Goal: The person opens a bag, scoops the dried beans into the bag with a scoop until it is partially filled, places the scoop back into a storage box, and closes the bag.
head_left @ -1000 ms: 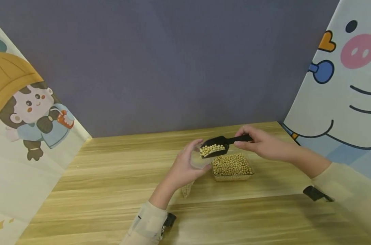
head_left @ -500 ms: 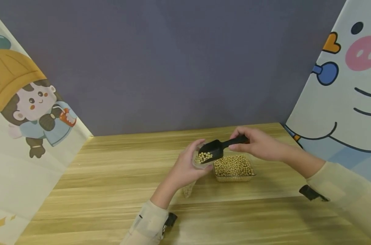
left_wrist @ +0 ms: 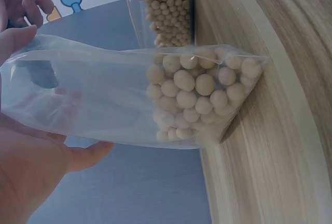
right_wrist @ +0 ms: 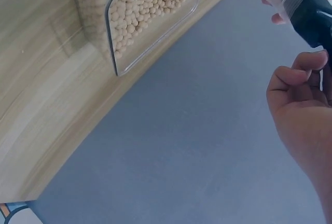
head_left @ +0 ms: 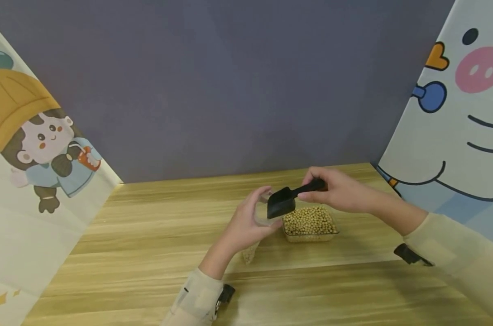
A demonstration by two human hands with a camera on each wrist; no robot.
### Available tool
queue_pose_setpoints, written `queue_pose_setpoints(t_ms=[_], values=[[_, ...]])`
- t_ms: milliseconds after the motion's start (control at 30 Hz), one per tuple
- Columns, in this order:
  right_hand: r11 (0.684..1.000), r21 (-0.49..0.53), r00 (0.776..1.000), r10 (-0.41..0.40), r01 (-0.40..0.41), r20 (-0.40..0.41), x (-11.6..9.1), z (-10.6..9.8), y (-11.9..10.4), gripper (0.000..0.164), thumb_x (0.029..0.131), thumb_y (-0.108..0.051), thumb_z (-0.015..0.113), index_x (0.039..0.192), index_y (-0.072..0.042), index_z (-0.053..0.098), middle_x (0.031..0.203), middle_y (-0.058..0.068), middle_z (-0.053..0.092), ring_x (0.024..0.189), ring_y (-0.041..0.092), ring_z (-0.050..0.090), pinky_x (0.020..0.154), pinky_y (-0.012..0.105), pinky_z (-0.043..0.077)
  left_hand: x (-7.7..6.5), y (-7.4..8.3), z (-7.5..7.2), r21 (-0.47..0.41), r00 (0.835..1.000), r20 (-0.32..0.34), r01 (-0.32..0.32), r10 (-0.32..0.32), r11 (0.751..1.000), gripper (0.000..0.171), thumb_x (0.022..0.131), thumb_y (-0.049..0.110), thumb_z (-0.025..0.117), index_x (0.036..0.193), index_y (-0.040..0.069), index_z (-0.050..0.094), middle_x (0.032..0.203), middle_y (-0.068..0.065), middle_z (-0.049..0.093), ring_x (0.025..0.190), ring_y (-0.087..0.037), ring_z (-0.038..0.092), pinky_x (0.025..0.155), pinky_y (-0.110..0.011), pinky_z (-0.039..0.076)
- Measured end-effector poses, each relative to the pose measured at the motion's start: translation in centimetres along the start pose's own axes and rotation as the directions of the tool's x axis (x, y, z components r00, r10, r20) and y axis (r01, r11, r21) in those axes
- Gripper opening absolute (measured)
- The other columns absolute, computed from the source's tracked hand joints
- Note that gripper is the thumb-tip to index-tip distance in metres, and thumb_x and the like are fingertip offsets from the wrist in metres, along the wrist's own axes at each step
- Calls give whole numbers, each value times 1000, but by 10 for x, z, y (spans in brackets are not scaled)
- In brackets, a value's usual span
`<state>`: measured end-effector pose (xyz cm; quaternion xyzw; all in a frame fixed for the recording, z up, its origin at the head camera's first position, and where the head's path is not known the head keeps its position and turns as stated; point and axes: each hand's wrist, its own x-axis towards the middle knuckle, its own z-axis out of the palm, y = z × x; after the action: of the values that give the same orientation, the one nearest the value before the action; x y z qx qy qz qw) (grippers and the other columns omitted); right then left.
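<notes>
Bag (left_wrist: 124, 97) in gripping left hand (head_left: 243, 225), scoop (head_left: 284, 202) in gripping right hand (head_left: 337, 190), bean tub (head_left: 310, 237) beside.

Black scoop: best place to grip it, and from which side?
By the handle, coming from the person's right, where the right hand holds it. The scoop has a slim handle angled up and right, while its wide end tips down into the clear bag held by the left hand, so that end would likely be awkward to grasp.
</notes>
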<state>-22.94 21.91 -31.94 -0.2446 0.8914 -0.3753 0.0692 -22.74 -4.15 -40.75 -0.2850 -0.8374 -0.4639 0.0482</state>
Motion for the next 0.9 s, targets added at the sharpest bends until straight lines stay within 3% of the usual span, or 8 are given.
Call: queue_pose_setpoints(t_ms=[233, 500, 633, 767, 900], values=[[999, 45, 1000, -13, 13, -14, -15, -13, 15, 21, 96, -34, 62, 105, -17, 53, 79, 6, 52, 54, 15, 40, 49, 32, 41, 0, -2, 0, 21, 1000, -10, 9, -8, 1000, 80, 79, 33, 81, 146, 33, 36, 137, 4, 54, 123, -15, 51, 105, -48, 45], [967, 247, 992, -41, 69, -116, -45, -29, 48, 14, 103, -18, 50, 106, -7, 43, 66, 9, 48, 51, 28, 39, 47, 37, 40, 1, 0, -1, 20, 999, 0, 36, -36, 999, 81, 79, 35, 80, 147, 33, 36, 135, 2, 55, 124, -20, 52, 102, -49, 46], [964, 263, 991, 76, -44, -111, -55, -26, 70, 27, 102, -28, 51, 110, -6, 39, 70, 11, 51, 53, 28, 43, 48, 37, 41, 0, 1, -1, 19, 999, -2, 48, -48, 999, 81, 79, 35, 80, 146, 36, 36, 135, 4, 54, 124, -20, 53, 100, -49, 48], [942, 288, 982, 188, -172, -29, -63, -15, 97, 36, 100, -35, 54, 114, -5, 41, 78, 16, 55, 56, 26, 46, 50, 37, 45, 0, 1, -1, 26, 999, -6, 51, -51, 998, 81, 79, 35, 80, 147, 33, 36, 135, 4, 55, 124, -19, 53, 100, -49, 48], [922, 306, 972, 230, -236, 56, -69, -9, 118, 40, 100, -34, 55, 120, -2, 42, 83, 21, 58, 57, 28, 48, 51, 40, 48, 0, 1, -1, 29, 999, -3, 45, -45, 999, 82, 79, 35, 80, 148, 27, 37, 135, 3, 55, 124, -21, 53, 100, -49, 47]])
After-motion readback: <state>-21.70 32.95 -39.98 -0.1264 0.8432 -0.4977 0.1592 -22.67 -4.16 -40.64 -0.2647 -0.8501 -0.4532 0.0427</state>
